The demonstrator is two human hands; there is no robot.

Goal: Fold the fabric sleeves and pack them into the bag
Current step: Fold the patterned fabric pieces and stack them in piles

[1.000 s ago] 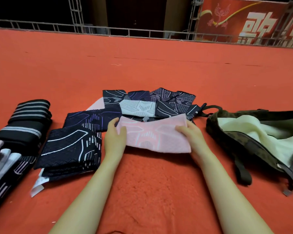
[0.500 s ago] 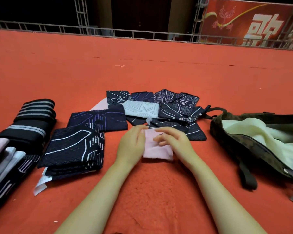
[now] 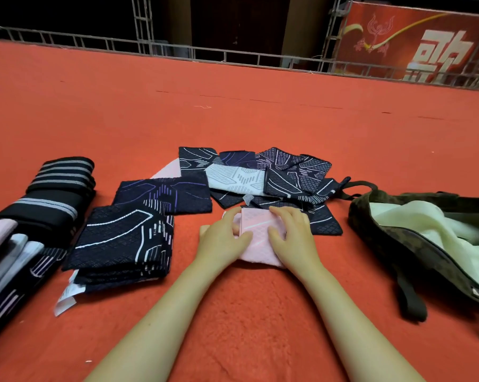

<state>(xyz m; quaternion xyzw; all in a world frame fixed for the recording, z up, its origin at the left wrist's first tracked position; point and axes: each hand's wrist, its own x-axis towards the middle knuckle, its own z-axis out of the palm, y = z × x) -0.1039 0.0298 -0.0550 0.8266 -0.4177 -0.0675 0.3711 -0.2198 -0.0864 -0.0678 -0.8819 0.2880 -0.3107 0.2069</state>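
A small folded pink sleeve (image 3: pixel 256 238) lies on the red carpet in front of me. My left hand (image 3: pixel 221 239) rests on its left side with the fingers laid over the fold. My right hand (image 3: pixel 290 232) presses down on its right side with spread fingers. Behind it lies a loose heap of dark patterned sleeves (image 3: pixel 282 177) with one pale grey one (image 3: pixel 235 177). To the right, the dark camouflage bag (image 3: pixel 392 244) lies open, a pale green cloth (image 3: pixel 431 227) showing inside.
A stack of folded dark sleeves (image 3: pixel 122 241) sits left of my hands, another dark piece (image 3: pixel 163 194) behind it. Rolled black striped fabric (image 3: pixel 53 194) and more folded pieces (image 3: pixel 9 260) line the far left. A metal railing (image 3: pixel 232 55) borders the carpet at the back.
The wide pink sleeve was folded in from both ends to a small rectangle. My hands came together and now lie flat on it instead of holding its ends.
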